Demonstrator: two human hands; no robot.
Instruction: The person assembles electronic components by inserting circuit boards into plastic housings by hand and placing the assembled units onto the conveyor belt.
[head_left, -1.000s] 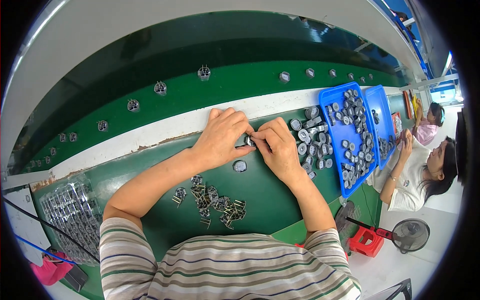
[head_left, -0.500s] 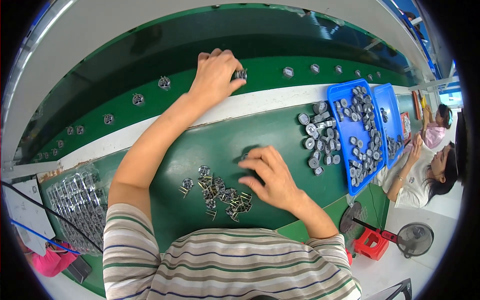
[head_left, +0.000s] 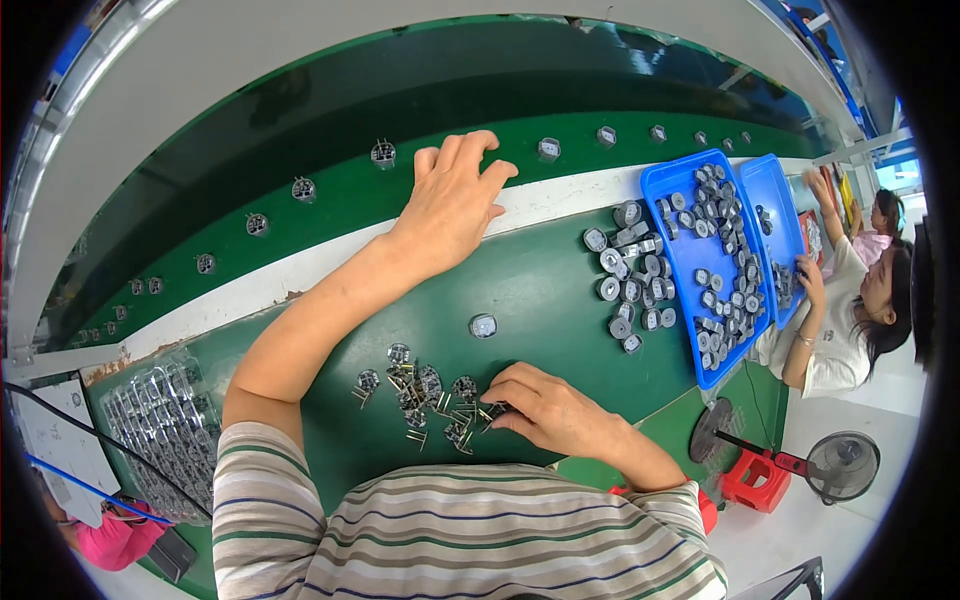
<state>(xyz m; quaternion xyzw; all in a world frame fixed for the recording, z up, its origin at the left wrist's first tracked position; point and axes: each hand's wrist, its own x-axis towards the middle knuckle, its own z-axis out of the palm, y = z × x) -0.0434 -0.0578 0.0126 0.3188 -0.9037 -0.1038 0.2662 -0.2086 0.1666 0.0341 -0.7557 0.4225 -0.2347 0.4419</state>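
My left hand [head_left: 455,200] is stretched out to the near edge of the dark green conveyor belt [head_left: 330,120], fingers apart, with nothing visible in it. Round grey parts [head_left: 383,153] ride in a row on the belt on both sides of it. My right hand [head_left: 555,415] lies close to my body at a pile of small metal pin parts [head_left: 425,385], its fingertips pinched on one of them. A single round part [head_left: 483,325] lies on the green table [head_left: 540,280] between my hands.
A heap of round grey parts [head_left: 630,270] lies beside two blue trays [head_left: 700,260] of the same parts at the right. A clear plastic blister tray [head_left: 160,420] sits at the left. A co-worker [head_left: 860,300] works at the far right, above a fan [head_left: 840,465] and red stool [head_left: 750,480].
My hands were together at the table's middle. The left one carried a round part up to the belt and now shows none; the right one dropped back to the pin pile.
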